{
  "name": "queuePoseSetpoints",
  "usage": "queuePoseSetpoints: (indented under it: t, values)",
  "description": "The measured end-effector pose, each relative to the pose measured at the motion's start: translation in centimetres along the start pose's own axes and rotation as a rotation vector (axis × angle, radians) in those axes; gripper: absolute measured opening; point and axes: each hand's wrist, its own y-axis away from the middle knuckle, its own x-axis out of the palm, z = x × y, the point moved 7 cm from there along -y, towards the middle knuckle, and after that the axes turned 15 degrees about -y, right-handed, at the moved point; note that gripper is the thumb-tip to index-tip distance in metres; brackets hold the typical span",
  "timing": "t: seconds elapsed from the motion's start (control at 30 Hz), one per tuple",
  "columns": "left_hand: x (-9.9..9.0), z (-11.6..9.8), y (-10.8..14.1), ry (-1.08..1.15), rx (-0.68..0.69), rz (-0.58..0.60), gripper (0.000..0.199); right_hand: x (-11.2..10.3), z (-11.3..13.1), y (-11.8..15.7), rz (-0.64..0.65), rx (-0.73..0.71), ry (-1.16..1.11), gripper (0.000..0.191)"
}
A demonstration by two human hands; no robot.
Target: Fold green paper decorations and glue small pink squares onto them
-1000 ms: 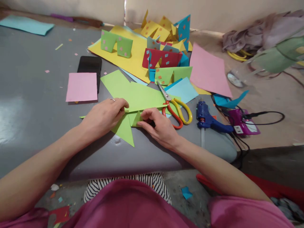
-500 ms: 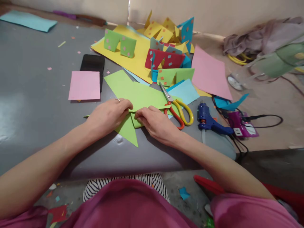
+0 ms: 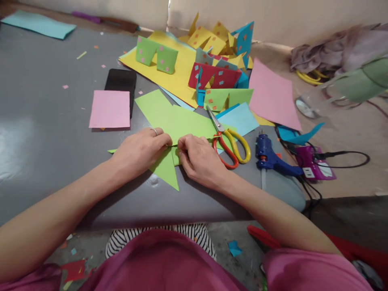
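Scissors (image 3: 220,128) with red and yellow handles crowd the green paper's right end, a blue hot glue gun (image 3: 266,155) at centre right; folded, dotted paper shapes (image 3: 228,76) stand at upper centre. The green paper (image 3: 190,121) is smooth, straight-edged, mid-frame — the left hand (image 3: 142,147) pinches its near edge, the right hand (image 3: 203,159) curls close beside, its grip unclear

A square pink sheet (image 3: 109,109) is lying partly over a black phone-like object (image 3: 120,80), and a pale blue sheet (image 3: 39,25) is resting at the far left. A dotted red folded paper (image 3: 228,79) is standing near a yellow sheet (image 3: 182,81), while a blue glue gun (image 3: 264,146) is lying near a purple socket block (image 3: 304,159).
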Motion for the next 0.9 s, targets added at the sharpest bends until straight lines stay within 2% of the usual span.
queuePoseSetpoints:
  t: [0.17,0.3,0.47,0.63,0.77,0.9]
  values:
    - [-0.4,-0.4,0.1,-0.035,0.03,0.045,0.031,0.2,0.2,0.1,-0.022,-0.027,0.072,0.011]
    - [-0.5,-1.0,0.4,-0.086,0.103,0.103,0.034,0.5,0.6,0.2,-0.034,-0.086,0.183,0.018]
    - [-0.5,-1.6,0.7,-0.111,0.19,0.091,0.036,-0.9,1.6,0.7,-0.061,-0.144,0.361,0.023]
    - [-0.6,-1.7,0.8,-0.106,0.208,0.11,0.035,-2.2,2.7,2.6,0.011,-0.234,0.31,0.017]
    - [-0.6,-1.8,0.9,-0.131,0.218,0.125,0.036,-1.8,2.8,4.2,-0.001,-0.337,0.339,0.017]
    - [-0.6,-1.8,1.0,-0.131,0.24,0.076,0.038,-1.2,2.4,4.7,-0.015,-0.373,0.348,0.02]
